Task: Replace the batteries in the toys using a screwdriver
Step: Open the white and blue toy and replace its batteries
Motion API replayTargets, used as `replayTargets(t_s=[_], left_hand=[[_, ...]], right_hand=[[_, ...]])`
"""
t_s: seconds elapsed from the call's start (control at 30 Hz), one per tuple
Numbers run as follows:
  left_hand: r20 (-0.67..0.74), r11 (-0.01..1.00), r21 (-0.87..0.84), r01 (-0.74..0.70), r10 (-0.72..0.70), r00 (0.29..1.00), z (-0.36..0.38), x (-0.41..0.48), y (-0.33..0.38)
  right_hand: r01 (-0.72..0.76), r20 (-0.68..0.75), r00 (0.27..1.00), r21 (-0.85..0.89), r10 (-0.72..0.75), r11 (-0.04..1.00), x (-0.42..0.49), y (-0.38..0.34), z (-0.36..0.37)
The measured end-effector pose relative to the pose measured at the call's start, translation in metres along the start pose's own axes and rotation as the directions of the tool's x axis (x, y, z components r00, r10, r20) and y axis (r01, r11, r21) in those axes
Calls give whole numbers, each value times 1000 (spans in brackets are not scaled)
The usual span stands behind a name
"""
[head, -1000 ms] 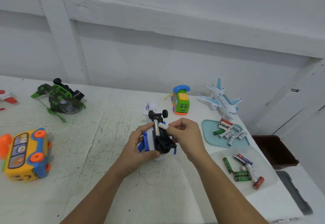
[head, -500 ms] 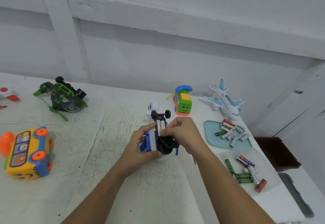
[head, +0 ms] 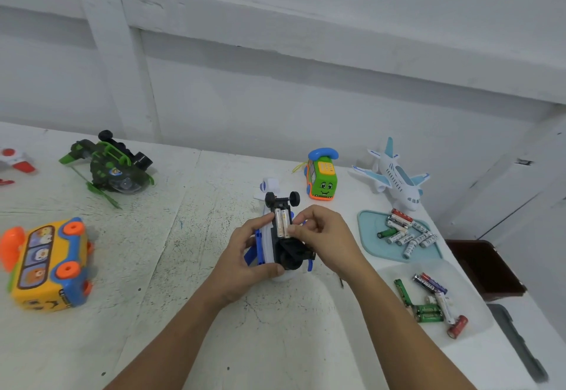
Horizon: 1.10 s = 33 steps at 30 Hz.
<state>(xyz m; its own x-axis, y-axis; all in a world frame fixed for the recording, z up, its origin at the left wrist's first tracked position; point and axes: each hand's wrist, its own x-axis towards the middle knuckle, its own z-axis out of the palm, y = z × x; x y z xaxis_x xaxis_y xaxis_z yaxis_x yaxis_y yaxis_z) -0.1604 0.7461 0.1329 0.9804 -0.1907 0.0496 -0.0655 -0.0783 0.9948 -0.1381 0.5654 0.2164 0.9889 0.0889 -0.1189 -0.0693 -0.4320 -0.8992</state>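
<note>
A white and blue toy plane (head: 268, 244) lies belly up at the table's middle, black wheels at its far end. Two white batteries (head: 282, 223) sit side by side in its open black compartment. My left hand (head: 245, 255) grips the toy's left side and near end. My right hand (head: 324, 233) has its fingers curled, thumb tip pressing the near end of the right battery. A teal tray (head: 373, 249) on the right holds several batteries. A white tray (head: 477, 301) nearer me holds several more, green, blue, white and red. No screwdriver is clearly visible.
Other toys stand around: a yellow bus (head: 46, 264) at left, a green-black helicopter (head: 110, 169) far left, a green phone car (head: 321, 178), a white airliner (head: 395, 178) far right. A dark brown bin (head: 484, 267) sits off the table's right edge. A grey object (head: 517, 343) lies bottom right.
My right hand brought a white battery to the compartment and set it beside the first one; two batteries now lie in it. My left hand kept holding the toy.
</note>
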Motion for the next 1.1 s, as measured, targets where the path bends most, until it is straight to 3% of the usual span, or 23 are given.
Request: replayTargets(t_s=[0.23, 0.43, 0.63, 1.1], left_hand=[[0, 1000, 6, 1, -1, 1000, -1, -1, 1], [0, 1000, 1, 7, -7, 1000, 0, -1, 2], [-6, 1000, 8, 17, -17, 1000, 1, -2, 3], [46, 999, 53, 5, -8, 999, 0, -4, 13]], right_hand=[[142, 161, 969, 260, -188, 955, -21, 22, -14], [145, -33, 989, 72, -143, 987, -10, 13, -1], [96, -169, 982, 61, -84, 994, -3, 10, 16], [-90, -9, 996, 43, 90, 995, 7, -8, 4]])
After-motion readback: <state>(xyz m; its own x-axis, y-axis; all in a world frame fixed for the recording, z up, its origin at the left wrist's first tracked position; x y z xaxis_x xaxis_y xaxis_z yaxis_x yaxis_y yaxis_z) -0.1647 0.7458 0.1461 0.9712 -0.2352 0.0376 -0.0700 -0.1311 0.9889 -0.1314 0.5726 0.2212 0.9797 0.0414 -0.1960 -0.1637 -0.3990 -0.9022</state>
